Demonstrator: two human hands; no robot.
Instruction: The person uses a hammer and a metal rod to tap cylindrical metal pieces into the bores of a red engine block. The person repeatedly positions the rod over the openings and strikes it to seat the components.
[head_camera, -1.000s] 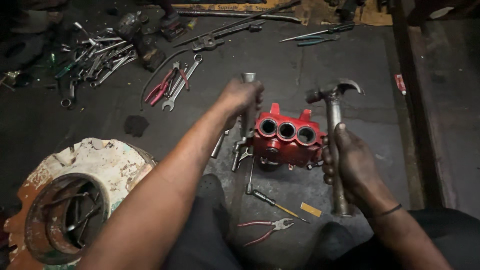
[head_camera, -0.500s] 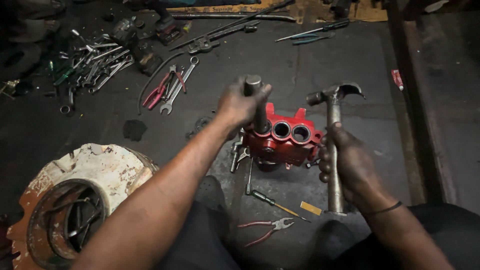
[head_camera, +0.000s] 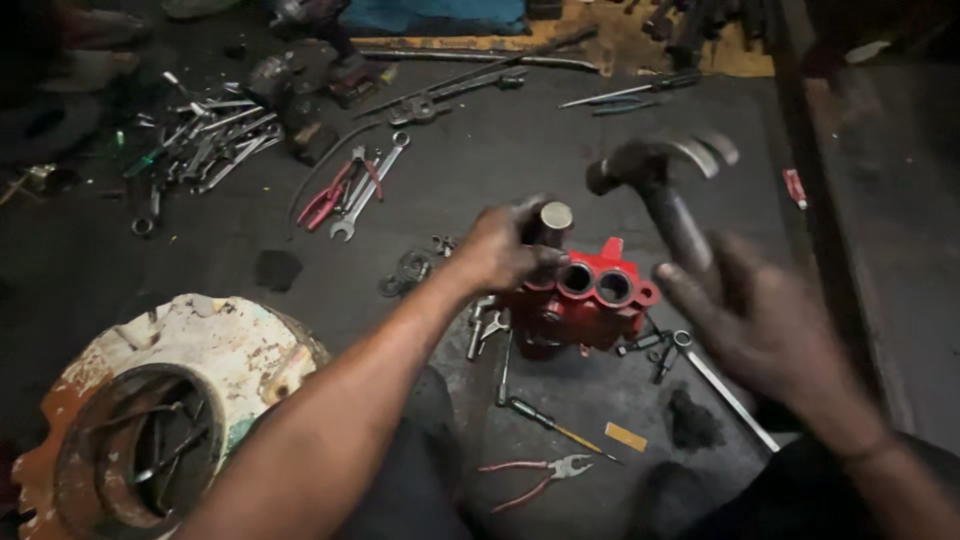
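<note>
Dark workshop floor (head_camera: 560, 170) carries a red valve block (head_camera: 585, 305), where the left hand (head_camera: 500, 250) grips an upright steel pin (head_camera: 550, 225) in its leftmost bore, while the right hand (head_camera: 760, 330), closed on a hammer (head_camera: 660, 190), is raised to the pin's right.

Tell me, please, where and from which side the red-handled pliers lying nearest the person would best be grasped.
Grip the red-handled pliers around both handles, near their middle, coming straight down from above. They lie flat on the floor with the jaws pointing right toward a yellow-tipped screwdriver, and the slightly spread handles on the left side offer the longest free part.
</note>
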